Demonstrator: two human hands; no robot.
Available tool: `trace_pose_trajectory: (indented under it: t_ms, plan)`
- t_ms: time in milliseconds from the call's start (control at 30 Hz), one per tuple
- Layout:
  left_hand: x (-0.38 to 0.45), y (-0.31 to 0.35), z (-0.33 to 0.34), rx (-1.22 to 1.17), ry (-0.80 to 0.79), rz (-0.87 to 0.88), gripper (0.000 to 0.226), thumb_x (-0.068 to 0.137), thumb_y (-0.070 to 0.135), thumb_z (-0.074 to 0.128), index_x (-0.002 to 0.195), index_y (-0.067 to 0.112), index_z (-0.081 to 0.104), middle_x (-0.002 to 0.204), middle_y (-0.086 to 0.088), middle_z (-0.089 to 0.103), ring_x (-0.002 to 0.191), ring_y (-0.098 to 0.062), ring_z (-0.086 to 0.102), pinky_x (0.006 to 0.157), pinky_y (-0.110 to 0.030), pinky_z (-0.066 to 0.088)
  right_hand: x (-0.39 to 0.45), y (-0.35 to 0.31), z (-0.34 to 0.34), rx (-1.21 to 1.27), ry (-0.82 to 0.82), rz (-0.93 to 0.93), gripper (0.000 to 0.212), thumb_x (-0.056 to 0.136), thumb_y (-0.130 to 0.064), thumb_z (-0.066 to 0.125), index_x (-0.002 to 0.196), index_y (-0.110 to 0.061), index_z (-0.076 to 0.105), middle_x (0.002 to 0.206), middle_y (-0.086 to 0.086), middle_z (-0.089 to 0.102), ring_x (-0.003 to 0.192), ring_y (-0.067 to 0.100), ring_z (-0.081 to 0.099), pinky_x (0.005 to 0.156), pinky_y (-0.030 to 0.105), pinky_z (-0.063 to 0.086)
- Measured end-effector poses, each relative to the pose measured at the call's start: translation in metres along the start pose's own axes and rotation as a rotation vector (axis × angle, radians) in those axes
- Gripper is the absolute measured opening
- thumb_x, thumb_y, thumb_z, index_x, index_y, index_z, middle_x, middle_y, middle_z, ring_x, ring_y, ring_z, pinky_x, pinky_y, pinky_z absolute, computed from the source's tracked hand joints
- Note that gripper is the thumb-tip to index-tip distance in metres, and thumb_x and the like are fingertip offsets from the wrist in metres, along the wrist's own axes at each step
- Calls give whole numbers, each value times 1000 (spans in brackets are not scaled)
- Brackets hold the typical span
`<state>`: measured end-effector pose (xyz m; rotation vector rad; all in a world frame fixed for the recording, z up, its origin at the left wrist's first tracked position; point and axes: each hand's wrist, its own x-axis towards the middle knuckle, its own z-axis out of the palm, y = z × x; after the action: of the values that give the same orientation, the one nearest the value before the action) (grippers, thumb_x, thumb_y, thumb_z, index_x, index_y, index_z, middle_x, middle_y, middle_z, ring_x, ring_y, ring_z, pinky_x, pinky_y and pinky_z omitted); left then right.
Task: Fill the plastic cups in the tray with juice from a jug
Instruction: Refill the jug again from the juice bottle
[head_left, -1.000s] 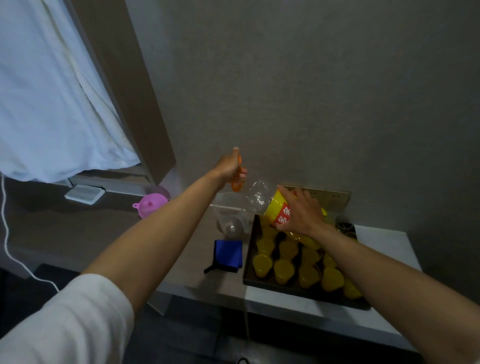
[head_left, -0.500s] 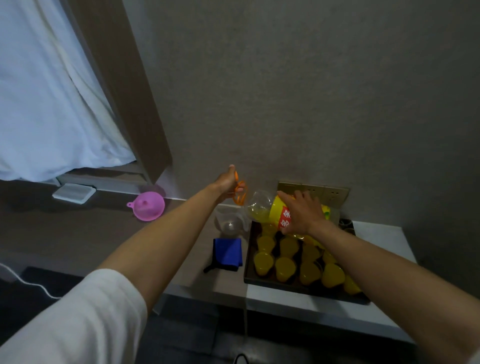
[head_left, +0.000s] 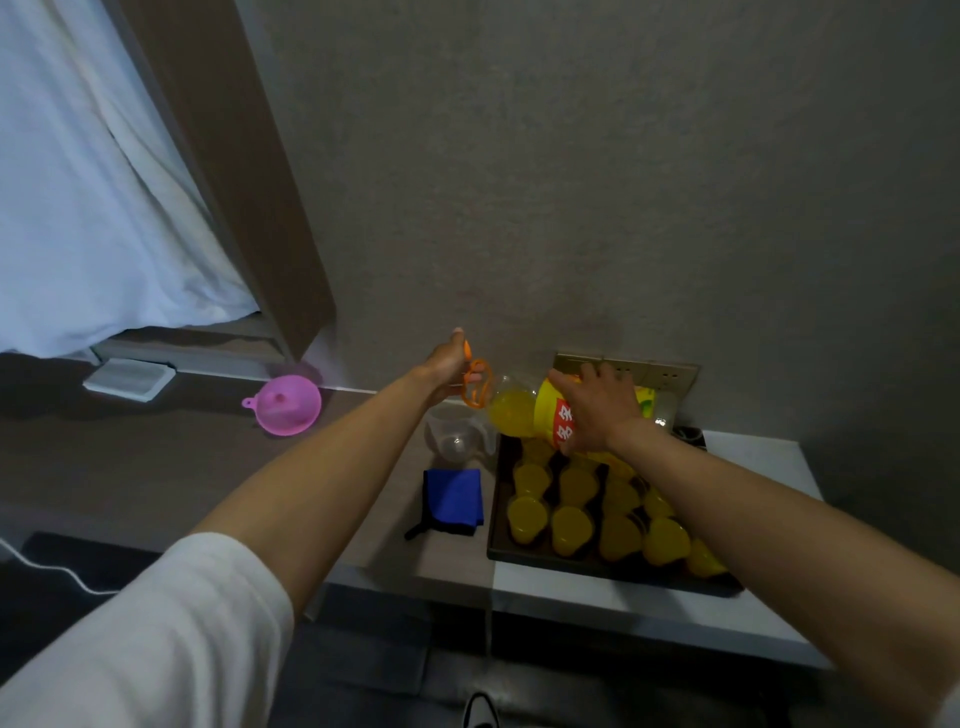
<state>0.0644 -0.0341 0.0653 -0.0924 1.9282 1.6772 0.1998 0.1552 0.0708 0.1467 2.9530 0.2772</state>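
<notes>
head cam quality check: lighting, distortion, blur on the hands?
Head view: dim, flat light; wide-angle bend at the edges; left hand and bottle slightly soft; right hand reads clearly; filled cups in the dark tray merge into yellow blobs.

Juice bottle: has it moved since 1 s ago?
Yes. The juice bottle has tipped down, its neck now lower toward the clear jug, juice pooled at the neck, judged against the wall socket plate behind it.

White sleeve, bare forearms
</notes>
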Motion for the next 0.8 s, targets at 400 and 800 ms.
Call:
trace_pose_trajectory:
  t_ms: [400, 800]
  plan:
    - [12, -9, -7, 12, 18, -45, 51, 109, 51, 18, 87, 17, 49, 102, -12, 64, 78, -18, 61, 66, -29, 46, 7, -11, -15, -134, -9, -19, 121, 63, -66, 86, 157, -35, 16, 156, 17, 36, 141, 43, 36, 112, 58, 37]
    - [19, -15, -12, -32, 28, -57, 53, 109, 51, 19, 104, 14, 57, 118, -16, 65, 90, -22, 65, 71, -30, 46, 10, -16, -24, -184, -39, -29, 121, 64, -66, 85, 158, -35, 15, 157, 18, 33, 142, 44, 36, 112, 59, 37]
